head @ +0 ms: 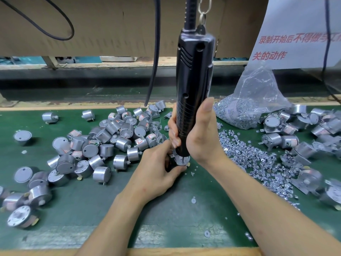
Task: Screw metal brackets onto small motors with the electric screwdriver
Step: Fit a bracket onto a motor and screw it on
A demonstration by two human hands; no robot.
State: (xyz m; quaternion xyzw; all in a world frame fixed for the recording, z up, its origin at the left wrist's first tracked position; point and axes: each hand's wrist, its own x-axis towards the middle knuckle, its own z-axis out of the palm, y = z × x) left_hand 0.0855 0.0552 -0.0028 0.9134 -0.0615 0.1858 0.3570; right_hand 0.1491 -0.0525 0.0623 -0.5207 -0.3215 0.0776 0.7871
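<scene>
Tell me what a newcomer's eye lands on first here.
A black screwdriver hangs at centre, gripped by the right hand, its tip on a motor the left hand holds. Loose motors heap on the green table at left; a bag of screws sits at right.

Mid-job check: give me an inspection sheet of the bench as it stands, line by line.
Surface: green mat, worn pale near the front edge.
Job's things: electric screwdriver upright, bit on a motor; loose motors heaped left; bracketed motors right.
Clutter: loose screws spread right of the hands; clear bag of screws; stray washers.
Hands: left hand holds the motor; right hand grips the screwdriver.
Cables: black cable hangs left of the screwdriver; looped cable upper left.
Surroundings: cardboard behind; sign with red characters.
</scene>
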